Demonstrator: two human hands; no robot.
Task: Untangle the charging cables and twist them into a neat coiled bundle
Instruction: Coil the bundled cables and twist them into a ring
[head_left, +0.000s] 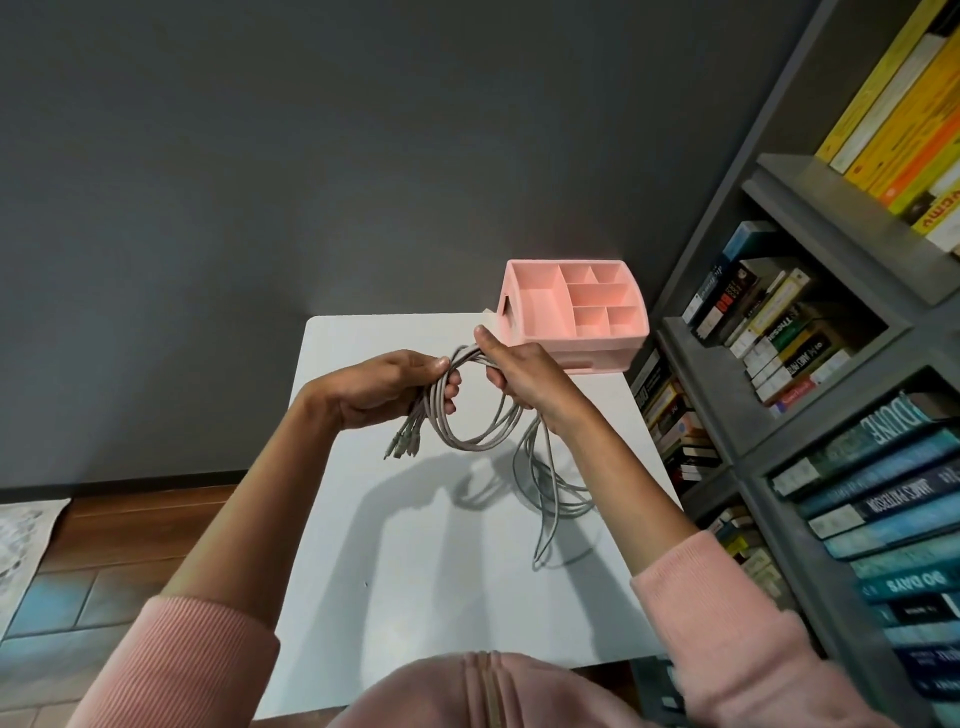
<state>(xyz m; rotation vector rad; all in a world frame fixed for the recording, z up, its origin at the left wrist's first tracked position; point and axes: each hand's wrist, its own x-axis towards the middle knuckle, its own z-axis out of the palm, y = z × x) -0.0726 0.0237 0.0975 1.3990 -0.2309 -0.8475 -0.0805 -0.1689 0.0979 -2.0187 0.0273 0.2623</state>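
Several grey charging cables (475, 439) hang as one bunch between my hands above the white table (415, 571). My left hand (387, 387) grips the bunch close to its plug ends, which stick out down and to the left. My right hand (519, 371) grips the same strands a little further along, thumb raised. Between the two hands the cables form one hanging loop. From my right hand the remaining length drops in loose loops (550, 493) onto the table's right side.
A pink organiser box (524, 291) with several open compartments stands at the table's far right corner. A grey bookshelf (810, 364) full of books runs along the right. Dark wall behind, wooden floor and a rug at the left.
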